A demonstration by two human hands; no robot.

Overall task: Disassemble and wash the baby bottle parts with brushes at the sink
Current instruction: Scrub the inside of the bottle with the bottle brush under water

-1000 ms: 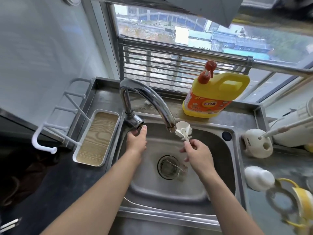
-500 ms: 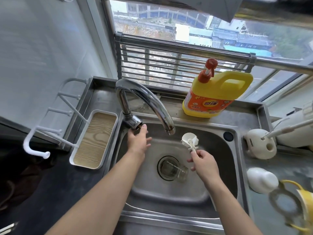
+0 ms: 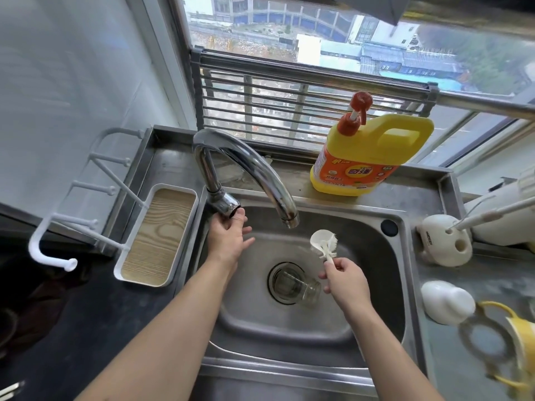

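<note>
While my left grip (image 3: 228, 238) sits up at the tap (image 3: 246, 160), its fingers are spread and loose, with thumb and forefinger touching the underside of the chrome knob (image 3: 227, 206) at the tap's base. They are not wrapped around it. My right grip (image 3: 344, 282) pinches the thin handle of the white brush (image 3: 324, 241) between thumb and curled fingers. The brush head points up and away from me, just below and to the right of the spout, over the sink (image 3: 376, 256).

I can see the glass bottle (image 3: 295, 287) lying on its side in the sink bottom, across the drain (image 3: 275, 282), just left of my right grip and not touching it.

On the ledge behind the sink stands a yellow jug (image 3: 367, 157) with a red pump. To the right, on the bench (image 3: 480, 273), a white holder (image 3: 443, 241) has a white stick poking out of it. Nearer me is a white domed cap (image 3: 445, 305), and beside that are a grey ring (image 3: 483, 340) and a yellow part (image 3: 521, 340), both too blurred for me to say more. Left of the sink are a white tray (image 3: 157, 235) with a wood-grain floor and a white peg rack (image 3: 86, 224).
</note>
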